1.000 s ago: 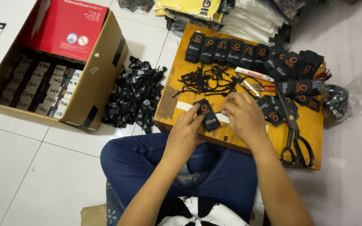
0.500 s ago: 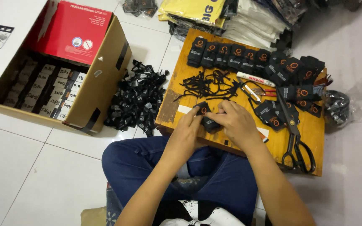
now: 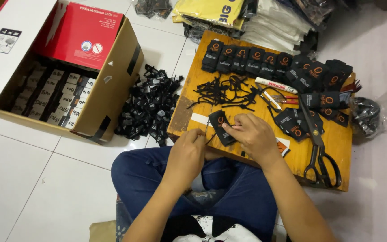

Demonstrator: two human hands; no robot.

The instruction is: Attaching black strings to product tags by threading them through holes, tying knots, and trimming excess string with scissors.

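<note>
Two hands work at the near edge of the wooden surface [image 3: 265,157]: the right hand [image 3: 256,138] pinches a black tag [image 3: 221,127] in closed fingers, while the left hand [image 3: 187,152] curls shut on its thin black string [image 3: 208,132]; scissors [image 3: 320,152] lie well apart.

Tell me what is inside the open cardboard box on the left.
The cardboard box holds rows of small dark packets with pale handwritten labels, standing on edge. A red flap and a white flap cover the far part, so what lies beneath them, and below the top layer, cannot be seen.
</note>
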